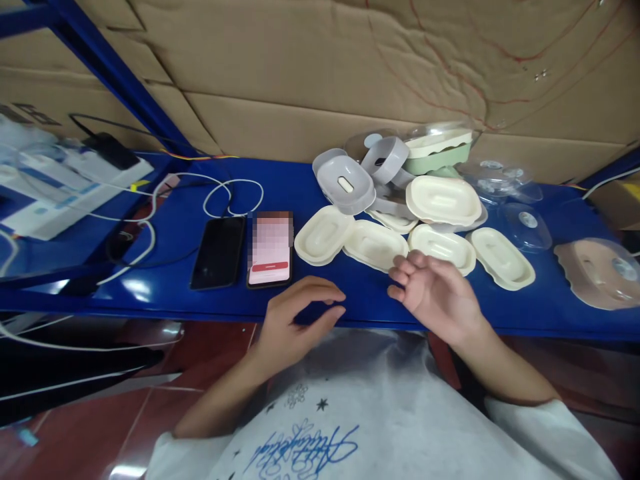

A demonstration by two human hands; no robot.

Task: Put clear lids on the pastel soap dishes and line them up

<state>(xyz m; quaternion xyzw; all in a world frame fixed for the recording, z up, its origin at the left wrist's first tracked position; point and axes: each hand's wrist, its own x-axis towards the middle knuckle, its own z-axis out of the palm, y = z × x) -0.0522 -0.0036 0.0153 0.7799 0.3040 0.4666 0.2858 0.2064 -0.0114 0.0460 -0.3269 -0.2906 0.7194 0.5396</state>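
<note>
Illegible blue script (pixel 306 448) on shirt (pixel 385 400)

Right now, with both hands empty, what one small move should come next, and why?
Probably turn the right hand palm down over the cream dish just beyond its fingers: its palm looks turned upward, nothing is in it, and the left hand sits farther from that dish.

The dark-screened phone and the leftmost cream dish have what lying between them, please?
A lit phone lies between the dark-screened phone and that cream dish, as the head view shows.
</note>
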